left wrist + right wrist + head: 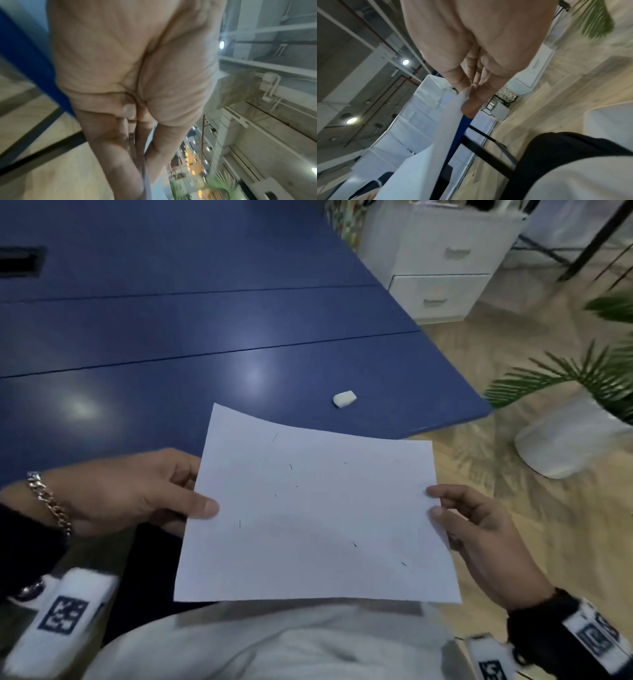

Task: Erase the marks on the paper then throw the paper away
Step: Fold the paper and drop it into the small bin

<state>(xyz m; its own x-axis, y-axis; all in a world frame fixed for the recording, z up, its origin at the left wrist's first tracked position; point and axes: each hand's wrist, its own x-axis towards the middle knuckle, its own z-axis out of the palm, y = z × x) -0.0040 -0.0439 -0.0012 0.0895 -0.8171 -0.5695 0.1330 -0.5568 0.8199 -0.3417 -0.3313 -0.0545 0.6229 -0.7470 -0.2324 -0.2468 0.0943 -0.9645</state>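
I hold a white sheet of paper (315,515) in the air over my lap, off the near edge of the blue table (171,330). A few short dark specks lie scattered on it. My left hand (191,501) pinches its left edge, thumb on top. My right hand (436,505) pinches the right edge between thumb and fingers. In the left wrist view the paper (146,180) shows edge-on between the fingers (120,155). The right wrist view shows the paper (426,155) running away from the thumb (471,105). A small white eraser (344,398) lies alone on the table beyond the paper.
A white drawer cabinet (442,278) stands past the table's right end. On the wooden floor at the right stands a potted palm (582,378) in a white pot (568,436). A dark slot (20,261) sits in the table's far left.
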